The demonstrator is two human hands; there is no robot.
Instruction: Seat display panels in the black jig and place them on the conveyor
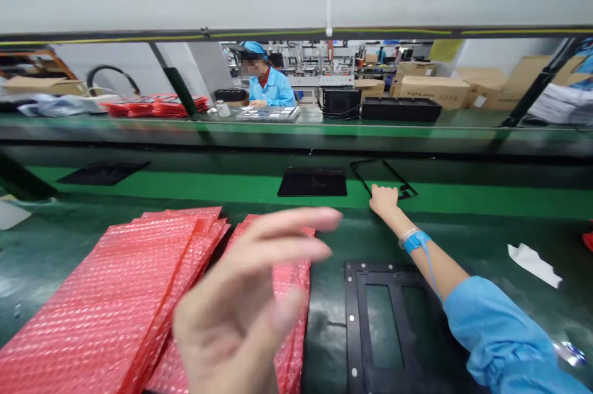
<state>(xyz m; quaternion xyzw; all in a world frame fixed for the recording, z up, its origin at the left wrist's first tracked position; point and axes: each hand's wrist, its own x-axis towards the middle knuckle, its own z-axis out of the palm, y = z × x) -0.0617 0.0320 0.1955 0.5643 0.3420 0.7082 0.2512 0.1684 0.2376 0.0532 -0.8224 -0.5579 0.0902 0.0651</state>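
My left hand (245,295) is raised close to the camera, slightly blurred, its fingers and thumb apart with nothing between them. Behind it lie stacks of red bubble-wrap bags (111,283), partly hidden by the hand. My right hand (383,199) reaches far forward, fingers curled round the near edge of a thin black rectangular frame (393,173). A blue wrist strap is on that arm. Just left of the frame lies a flat black panel (312,182). Beneath my right forearm sits a black fixture plate (356,320) with rectangular openings, partly covered by the sleeve.
Another dark panel (104,173) lies at the far left of the green bench (222,190). A torn white paper piece (535,264) is on the right. A shelf beam (185,8) crosses overhead. Opposite, a co-worker (273,85) in blue sits near cardboard boxes (435,90).
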